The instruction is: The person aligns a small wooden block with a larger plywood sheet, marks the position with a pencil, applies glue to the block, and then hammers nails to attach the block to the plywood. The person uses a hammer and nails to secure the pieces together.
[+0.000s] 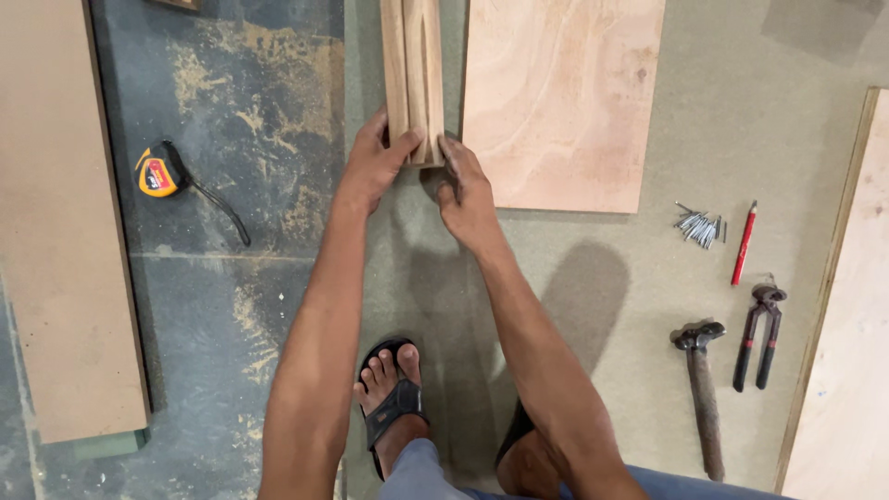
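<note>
Two narrow wooden strips (pixel 413 65) lie side by side on the floor, running away from me. My left hand (pixel 375 167) grips their near end from the left, thumb across the top. On the right side of that same end, my right hand (pixel 466 190) presses with its fingers. A flat plywood panel (pixel 565 97) lies just right of the strips, close to my right hand.
A yellow tape measure (pixel 159 173) lies on the dark floor at left, beside a long board (pixel 56 222). At right are a pile of nails (pixel 699 225), a red pencil (pixel 744 243), pincers (pixel 759 333), a hammer (pixel 702 389) and another board (pixel 847 352). My sandalled foot (pixel 394 398) is below.
</note>
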